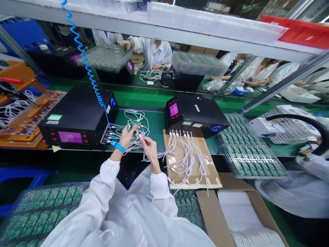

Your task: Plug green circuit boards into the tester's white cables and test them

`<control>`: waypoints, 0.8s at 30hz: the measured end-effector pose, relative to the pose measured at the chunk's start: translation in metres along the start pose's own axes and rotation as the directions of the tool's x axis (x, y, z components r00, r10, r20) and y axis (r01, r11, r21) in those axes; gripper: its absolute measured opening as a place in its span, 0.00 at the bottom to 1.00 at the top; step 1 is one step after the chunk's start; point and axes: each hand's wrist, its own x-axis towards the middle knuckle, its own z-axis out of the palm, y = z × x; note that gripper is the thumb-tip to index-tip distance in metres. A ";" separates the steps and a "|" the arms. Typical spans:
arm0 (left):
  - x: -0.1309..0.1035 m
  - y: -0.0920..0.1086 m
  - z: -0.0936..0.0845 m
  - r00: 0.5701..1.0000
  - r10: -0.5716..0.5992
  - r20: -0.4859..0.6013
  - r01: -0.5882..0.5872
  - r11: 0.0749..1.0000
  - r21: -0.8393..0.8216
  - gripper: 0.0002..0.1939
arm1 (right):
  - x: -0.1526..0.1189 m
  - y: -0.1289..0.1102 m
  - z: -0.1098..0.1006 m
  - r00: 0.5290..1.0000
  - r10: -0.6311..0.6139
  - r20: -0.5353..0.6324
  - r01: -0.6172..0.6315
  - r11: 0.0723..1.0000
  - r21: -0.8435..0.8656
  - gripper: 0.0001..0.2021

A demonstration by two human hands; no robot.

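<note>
While the left hand [125,138] pinches a green circuit board [133,122] over the counter [157,125] and the right hand's [149,149] fingers [145,140] nip a white cable plug [140,136], the board looks light, stiff and fragile to me, best held by its thin edges, with limp white cables [189,159] draped over shiny, taped cardboard [210,171]

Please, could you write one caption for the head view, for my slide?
Left hand holding a green circuit board, right hand a white connector, between two black boxes.
</note>
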 end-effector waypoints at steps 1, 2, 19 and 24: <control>0.000 0.000 0.000 1.000 -0.009 -0.002 0.009 1.000 -0.010 0.24 | -0.001 -0.001 0.001 1.000 -0.006 -0.006 0.005 1.000 -0.006 0.18; 0.000 0.001 0.000 1.000 -0.013 -0.003 0.013 1.000 -0.015 0.24 | -0.001 -0.002 0.002 1.000 -0.002 -0.012 0.002 1.000 -0.007 0.18; -0.003 -0.005 0.009 0.997 -0.008 -0.080 0.004 0.999 -0.054 0.23 | -0.008 0.012 0.015 0.937 -0.348 0.002 0.290 0.779 -0.556 0.21; -0.006 -0.009 0.023 0.979 -0.083 -0.184 0.048 0.981 -0.187 0.27 | -0.020 0.026 0.021 0.938 -0.348 0.004 0.257 0.686 -0.680 0.22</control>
